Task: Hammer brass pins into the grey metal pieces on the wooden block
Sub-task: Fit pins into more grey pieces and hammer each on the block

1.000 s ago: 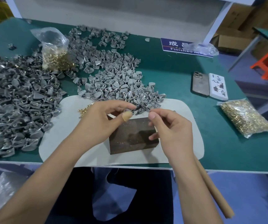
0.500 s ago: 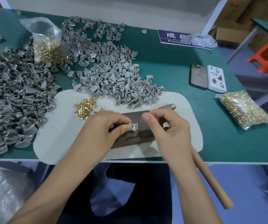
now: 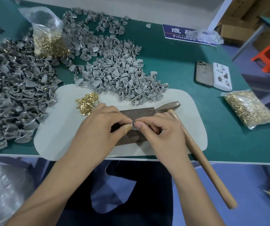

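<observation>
Lying pinched between both hands' fingers [image 3: 138,124]: grey piece [image 3: 134,126].

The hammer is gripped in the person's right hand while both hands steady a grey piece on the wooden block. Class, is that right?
Not quite. The head view shows the hammer lying on the table beside the right hand, ungripped. Both hands, including the left hand, do pinch the grey piece on the wooden block.

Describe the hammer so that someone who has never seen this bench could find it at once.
Start at the pale mat on the green table, then go to the dark wooden block in its middle. The hammer lies just right of the block, beside the right hand, metal head against the block's far corner. Its long wooden handle juts past the table's near edge, unlike anything else there.
</observation>
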### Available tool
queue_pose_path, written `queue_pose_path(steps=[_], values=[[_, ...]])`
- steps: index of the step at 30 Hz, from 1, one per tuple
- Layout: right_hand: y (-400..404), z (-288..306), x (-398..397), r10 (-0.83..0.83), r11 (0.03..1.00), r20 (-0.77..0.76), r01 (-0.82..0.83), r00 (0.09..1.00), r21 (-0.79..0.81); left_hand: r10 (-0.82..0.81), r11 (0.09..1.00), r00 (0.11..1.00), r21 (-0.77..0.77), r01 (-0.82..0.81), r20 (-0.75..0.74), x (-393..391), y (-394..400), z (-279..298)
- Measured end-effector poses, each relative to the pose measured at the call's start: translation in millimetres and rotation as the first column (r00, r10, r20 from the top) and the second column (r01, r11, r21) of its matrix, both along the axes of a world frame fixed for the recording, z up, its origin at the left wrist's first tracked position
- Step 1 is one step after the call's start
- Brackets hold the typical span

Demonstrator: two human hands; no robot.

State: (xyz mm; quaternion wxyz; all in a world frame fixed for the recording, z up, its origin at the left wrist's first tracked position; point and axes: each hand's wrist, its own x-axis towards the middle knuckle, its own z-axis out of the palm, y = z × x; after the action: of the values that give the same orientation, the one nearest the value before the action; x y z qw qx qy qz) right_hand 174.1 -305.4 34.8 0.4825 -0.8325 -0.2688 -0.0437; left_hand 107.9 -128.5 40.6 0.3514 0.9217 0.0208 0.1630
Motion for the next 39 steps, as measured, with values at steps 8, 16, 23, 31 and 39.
queue_pose_path(steps=[8,16,23,31,39], values=[[3.5,27.0,4.9,0.107,0.940,0.111,-0.064,0.988,-0.336,0.080,0.996,0.997,0.047,-0.081,0.012,-3.7,-3.7,-2.0],[6.5,42.2,11.5,0.259,0.810,0.210,-0.093,0.943,-0.579,0.103,0.994,0.995,0.045,-0.103,0.007,-3.6,-3.9,-1.7],[3.6,41.9,19.0,0.189,0.887,0.023,-0.160,0.982,-0.434,0.101,0.994,0.995,0.044,-0.102,0.011,-3.4,-3.7,-2.7],[11.9,53.5,8.1,0.210,0.792,0.157,-0.074,0.965,-0.606,0.102,0.993,0.995,0.061,-0.103,0.014,-3.6,-3.5,-0.8],[9.7,43.8,3.7,0.163,0.833,0.127,-0.067,0.978,-0.550,0.083,0.993,0.996,0.081,-0.086,0.033,-3.1,-2.8,-3.1]])
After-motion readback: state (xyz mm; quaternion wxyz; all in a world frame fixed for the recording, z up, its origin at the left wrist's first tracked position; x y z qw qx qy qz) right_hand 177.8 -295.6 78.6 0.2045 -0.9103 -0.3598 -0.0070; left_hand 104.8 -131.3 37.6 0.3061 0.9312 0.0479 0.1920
